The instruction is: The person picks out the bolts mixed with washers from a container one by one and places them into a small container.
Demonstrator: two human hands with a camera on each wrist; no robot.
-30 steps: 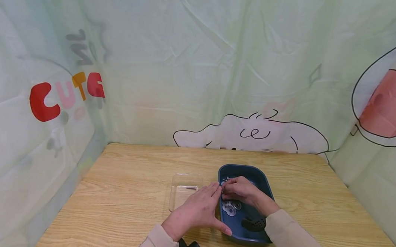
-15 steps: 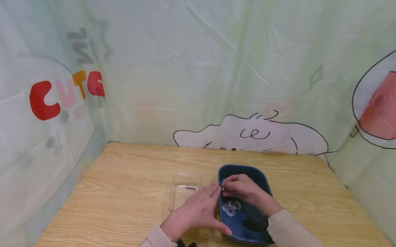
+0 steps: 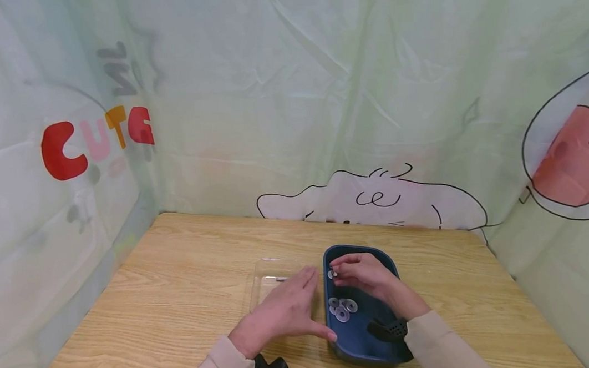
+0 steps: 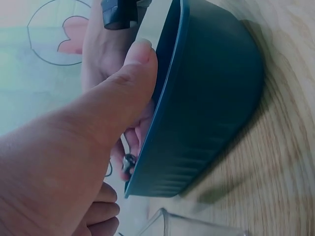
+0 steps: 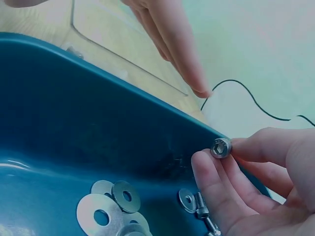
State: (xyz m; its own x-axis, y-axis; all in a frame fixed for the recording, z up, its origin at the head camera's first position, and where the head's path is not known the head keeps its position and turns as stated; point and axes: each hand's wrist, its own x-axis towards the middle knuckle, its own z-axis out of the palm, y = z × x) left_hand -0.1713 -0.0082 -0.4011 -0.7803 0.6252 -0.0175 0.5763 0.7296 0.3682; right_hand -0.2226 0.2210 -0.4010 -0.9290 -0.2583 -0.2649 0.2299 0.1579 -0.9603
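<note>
- Bolt [image 5: 221,148] is held over the far left part of the blue bin [image 3: 353,332], close to the rim. Its socketed head faces the right wrist camera, so the long axis runs roughly along that line of sight; the shank is hidden behind the head and fingers.
- Right hand [image 3: 372,280]: the grip pinches the bolt between thumb and fingertips.
- Left hand [image 3: 283,309]: the grip is loose and holding nothing, fingers extended between the clear tray [image 3: 262,302] and the bin, thumb near the rim; contact there is unclear.
- Loose screws [image 5: 202,212] lie in the bin below the right fingers, just beside a single washer [image 5: 182,197].
- Overlapping washers [image 5: 87,216] lie nearer the person.
- Bin and tray stand on the wooden desk [image 3: 194,278].
</note>
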